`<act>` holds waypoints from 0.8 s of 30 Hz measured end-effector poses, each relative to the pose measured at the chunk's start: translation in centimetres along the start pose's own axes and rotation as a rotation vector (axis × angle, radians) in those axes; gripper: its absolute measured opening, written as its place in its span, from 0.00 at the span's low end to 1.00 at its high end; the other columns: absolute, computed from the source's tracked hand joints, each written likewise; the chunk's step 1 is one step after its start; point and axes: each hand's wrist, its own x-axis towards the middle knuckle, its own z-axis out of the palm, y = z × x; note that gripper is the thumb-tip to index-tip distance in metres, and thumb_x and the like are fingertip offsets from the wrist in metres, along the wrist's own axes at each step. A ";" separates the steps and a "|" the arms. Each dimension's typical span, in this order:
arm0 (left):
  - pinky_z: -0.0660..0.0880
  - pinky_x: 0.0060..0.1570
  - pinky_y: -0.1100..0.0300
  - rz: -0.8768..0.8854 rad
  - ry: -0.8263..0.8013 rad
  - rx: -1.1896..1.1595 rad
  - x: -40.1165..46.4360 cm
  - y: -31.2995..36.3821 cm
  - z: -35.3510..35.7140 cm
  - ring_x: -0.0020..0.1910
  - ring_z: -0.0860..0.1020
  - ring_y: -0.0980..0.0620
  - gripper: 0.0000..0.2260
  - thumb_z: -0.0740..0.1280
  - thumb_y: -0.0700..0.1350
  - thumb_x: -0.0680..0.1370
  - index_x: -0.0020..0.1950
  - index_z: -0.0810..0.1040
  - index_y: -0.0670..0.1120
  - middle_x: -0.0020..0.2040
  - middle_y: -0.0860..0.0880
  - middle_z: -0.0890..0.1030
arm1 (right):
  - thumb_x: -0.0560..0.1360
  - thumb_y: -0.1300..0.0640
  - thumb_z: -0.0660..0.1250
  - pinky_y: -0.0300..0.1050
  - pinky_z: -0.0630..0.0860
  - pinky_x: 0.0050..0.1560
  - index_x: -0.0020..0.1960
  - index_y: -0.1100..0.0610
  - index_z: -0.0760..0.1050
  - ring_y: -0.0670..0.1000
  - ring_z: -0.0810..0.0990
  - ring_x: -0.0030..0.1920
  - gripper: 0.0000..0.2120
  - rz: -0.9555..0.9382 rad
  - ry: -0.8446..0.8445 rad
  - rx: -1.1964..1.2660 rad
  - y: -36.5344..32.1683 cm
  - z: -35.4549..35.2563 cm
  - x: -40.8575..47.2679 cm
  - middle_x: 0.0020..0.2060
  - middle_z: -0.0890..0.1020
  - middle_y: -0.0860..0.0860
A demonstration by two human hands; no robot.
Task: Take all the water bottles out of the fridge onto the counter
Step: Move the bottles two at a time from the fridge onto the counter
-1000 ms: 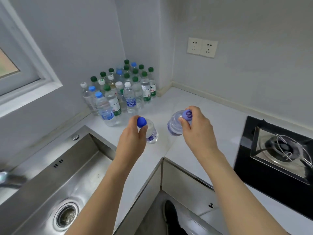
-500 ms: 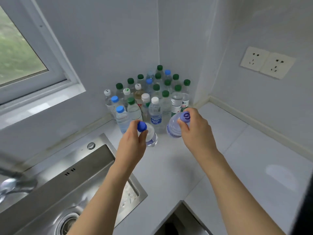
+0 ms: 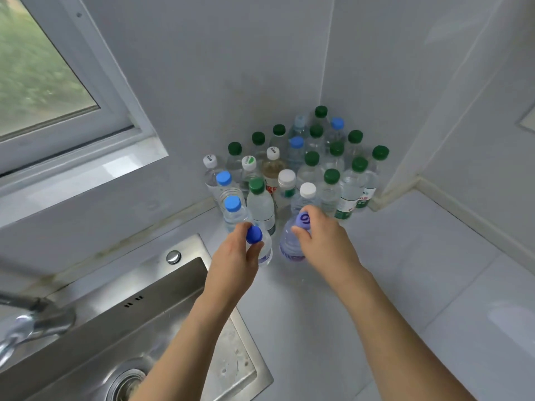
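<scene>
Both hands have carried their bottles forward and down since the earlier frames, so they now sit at the front edge of the bottle cluster (image 3: 292, 166) in the corner, and the stove has dropped out of view. Farthest left is a window (image 3: 43, 76), with a faucet (image 3: 31, 322) and steel sink (image 3: 179, 299) below it. Next, the left hand (image 3: 234, 261) has its fingers (image 3: 256, 248) pinched round the neck of a dark-blue-capped bottle (image 3: 265, 250), which looks at or just above the desk (image 3: 390, 285), beside a light-blue-capped one. The right hand (image 3: 324, 241) grips a purple-capped bottle (image 3: 292, 241) by its top, just in front of a white-capped bottle. The likely risk is a topple: the cluster is packed tight, so a knuckle or a bottle base set down crooked could knock neighbours over, and one might roll into the sink. The desk is white and glossy, and grey walls meet in the corner behind. At far right only the edge of a wall plate shows.
</scene>
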 end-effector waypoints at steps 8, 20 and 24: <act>0.68 0.38 0.59 0.017 -0.106 0.144 3.1 -2.6 1.9 0.41 0.76 0.47 0.11 0.66 0.49 0.79 0.60 0.74 0.50 0.47 0.50 0.82 | 0.80 0.52 0.62 0.46 0.72 0.45 0.59 0.56 0.69 0.57 0.78 0.50 0.11 0.004 -0.100 -0.090 -0.7 4.3 4.0 0.53 0.80 0.55; 0.73 0.43 0.58 0.026 -0.123 0.172 3.4 -3.7 2.4 0.45 0.78 0.47 0.12 0.66 0.51 0.78 0.61 0.74 0.51 0.50 0.52 0.82 | 0.79 0.53 0.63 0.43 0.68 0.44 0.61 0.56 0.68 0.57 0.78 0.54 0.12 -0.010 -0.108 -0.104 -1.4 5.1 5.6 0.56 0.79 0.55; 0.76 0.45 0.57 0.030 -0.134 0.181 3.4 -3.6 2.2 0.47 0.79 0.47 0.15 0.66 0.53 0.78 0.64 0.74 0.52 0.53 0.52 0.82 | 0.79 0.54 0.63 0.44 0.69 0.44 0.60 0.56 0.68 0.57 0.78 0.53 0.12 -0.002 -0.099 -0.088 -1.3 5.3 5.4 0.56 0.79 0.55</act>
